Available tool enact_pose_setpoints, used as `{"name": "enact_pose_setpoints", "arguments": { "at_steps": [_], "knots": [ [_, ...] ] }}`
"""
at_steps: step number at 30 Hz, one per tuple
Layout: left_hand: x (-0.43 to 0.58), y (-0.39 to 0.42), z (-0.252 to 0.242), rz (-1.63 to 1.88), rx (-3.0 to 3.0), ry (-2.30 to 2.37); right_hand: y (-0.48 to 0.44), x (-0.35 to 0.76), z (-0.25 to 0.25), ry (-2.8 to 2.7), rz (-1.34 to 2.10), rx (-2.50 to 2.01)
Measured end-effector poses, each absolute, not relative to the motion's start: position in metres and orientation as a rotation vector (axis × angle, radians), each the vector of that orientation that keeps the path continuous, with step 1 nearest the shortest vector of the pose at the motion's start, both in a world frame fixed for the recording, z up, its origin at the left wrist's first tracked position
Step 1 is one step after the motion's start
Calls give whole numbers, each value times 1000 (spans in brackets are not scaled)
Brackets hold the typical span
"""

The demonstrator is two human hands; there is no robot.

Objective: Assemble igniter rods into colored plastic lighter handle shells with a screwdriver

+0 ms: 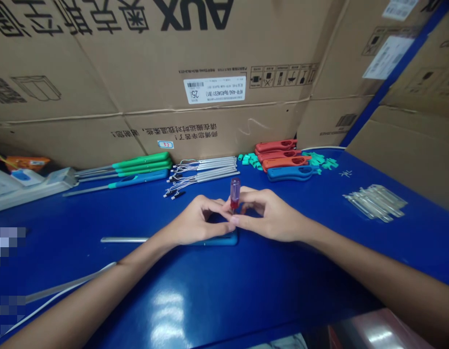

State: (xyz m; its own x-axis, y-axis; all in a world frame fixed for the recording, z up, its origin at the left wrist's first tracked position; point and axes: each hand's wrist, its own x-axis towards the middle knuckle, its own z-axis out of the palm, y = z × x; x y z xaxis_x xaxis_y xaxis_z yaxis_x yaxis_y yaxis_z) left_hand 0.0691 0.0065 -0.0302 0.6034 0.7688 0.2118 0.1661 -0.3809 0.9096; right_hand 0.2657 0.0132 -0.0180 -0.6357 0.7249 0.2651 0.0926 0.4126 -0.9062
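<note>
My left hand [195, 220] rests on a long lighter with a blue handle [224, 240] and a metal tube [124, 239] that lies flat on the blue table [217, 291]; its fingers curl and press the handle down. My right hand [270, 213] pinches a small screwdriver with a red translucent handle [235, 191], held upright with its tip down at the lighter's handle. The fingertips of both hands meet around the screwdriver's shaft.
At the back lie green and blue long lighters [137, 167], metal tubes with wires [206, 169], red and blue handle shells [282, 157], small green parts [324, 160] and clear plastic pieces [377, 201]. Cardboard boxes [209, 63] wall the back. A metal tube [64, 286] lies near left.
</note>
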Motion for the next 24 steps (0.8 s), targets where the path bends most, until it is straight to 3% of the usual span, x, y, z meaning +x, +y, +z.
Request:
{"name": "enact_pose_setpoints", "arguments": {
  "at_steps": [7, 15, 24],
  "knots": [
    [71, 6, -33, 779, 1907, 797, 4, 255, -24, -1576, 1454, -726],
    [72, 2, -35, 614, 2230, 913, 2, 259, -15, -1776, 1414, -648],
    [73, 1, -33, 571, 2205, 929, 3, 254, -24, -1732, 1403, -635]
  ]
}}
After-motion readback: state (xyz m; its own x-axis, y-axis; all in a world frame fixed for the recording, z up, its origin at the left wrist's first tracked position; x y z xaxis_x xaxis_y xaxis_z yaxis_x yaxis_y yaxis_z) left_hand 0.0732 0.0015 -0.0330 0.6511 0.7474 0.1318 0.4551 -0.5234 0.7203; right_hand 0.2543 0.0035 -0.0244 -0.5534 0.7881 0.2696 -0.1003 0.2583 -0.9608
